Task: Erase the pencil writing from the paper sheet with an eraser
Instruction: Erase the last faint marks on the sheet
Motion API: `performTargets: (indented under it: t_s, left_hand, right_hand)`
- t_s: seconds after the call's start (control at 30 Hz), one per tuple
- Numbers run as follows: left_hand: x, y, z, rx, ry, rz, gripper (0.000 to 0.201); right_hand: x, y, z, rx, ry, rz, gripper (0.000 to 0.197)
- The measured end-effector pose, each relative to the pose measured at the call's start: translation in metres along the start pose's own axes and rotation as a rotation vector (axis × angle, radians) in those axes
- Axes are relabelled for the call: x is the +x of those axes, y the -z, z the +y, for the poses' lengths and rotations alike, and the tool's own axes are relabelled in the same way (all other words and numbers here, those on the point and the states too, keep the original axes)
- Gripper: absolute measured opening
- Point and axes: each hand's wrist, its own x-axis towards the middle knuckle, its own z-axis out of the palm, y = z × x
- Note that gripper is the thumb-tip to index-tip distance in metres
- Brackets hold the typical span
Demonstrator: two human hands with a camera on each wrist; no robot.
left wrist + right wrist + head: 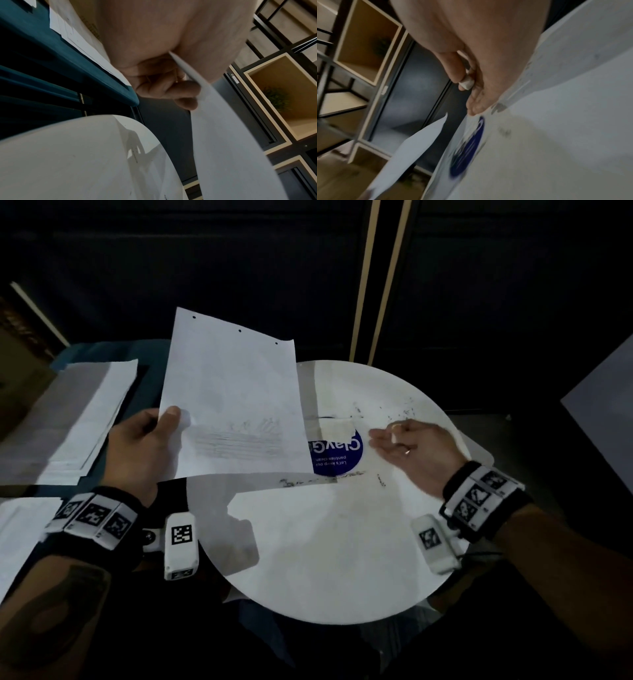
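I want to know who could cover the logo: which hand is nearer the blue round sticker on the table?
Right. The right hand, pinching a white eraser, hovers just beside the blue sticker. The left hand holds the paper sheet at its far edge, across the sheet from the sticker.

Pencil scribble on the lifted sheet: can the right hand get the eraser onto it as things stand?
Probably yes. The right hand pinches the eraser just beside the sheet, with nothing between them. But the left hand holds the sheet off the round table, so the scribble lacks backing.

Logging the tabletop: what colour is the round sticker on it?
Dark blue with white lettering; the sticker shows best in the head view.
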Motion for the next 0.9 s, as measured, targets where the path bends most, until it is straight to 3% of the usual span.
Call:
performTargets:
  t_s: [0.07,0.13,0.2,0.3,0.37,0.53,0.6,0.8,0.9]
  left_hand:
    - [0.000,0.000,-0.002,0.016,0.001,0.011,0.032]
    - [-0.002,-0.001,-0.003,0.052,-0.010,0.012,0.029]
    - [-0.004,0.000,-0.004,0.059,-0.006,0.010,0.028]
    - [-0.003,0.007,-0.007,0.050,0.006,0.021,0.028]
    - [-0.002,0.014,-0.010,0.044,0.015,0.030,0.029]
    - [0.002,0.022,-0.017,0.045,0.049,0.070,0.025]
    - [0.006,0.026,-0.020,0.014,0.063,0.075,0.027]
    - [0.012,0.037,-0.027,-0.006,0.069,0.100,0.026]
    - [0.010,0.037,-0.028,-0.006,0.049,0.105,0.023]
  right_hand:
    - [-0.016,-0.019,0.017,0.028,-0.110,-0.151,0.018]
    - [-0.022,-0.036,0.031,0.032,-0.187,-0.195,0.018]
    - [-0.010,-0.040,0.031,0.096,-0.149,-0.080,0.015]
    - [0.020,-0.030,0.011,0.164,0.025,0.238,0.019]
    - [0.028,-0.029,0.002,0.222,0.086,0.360,0.021]
    - [0.015,-0.098,0.025,0.351,-0.056,0.097,0.019]
    - [0.015,-0.115,0.038,0.373,-0.106,0.082,0.020]
    - [0.038,-0.062,0.022,0.314,0.058,0.482,0.032]
    - [0.028,-0.072,0.015,0.287,0.083,0.507,0.031]
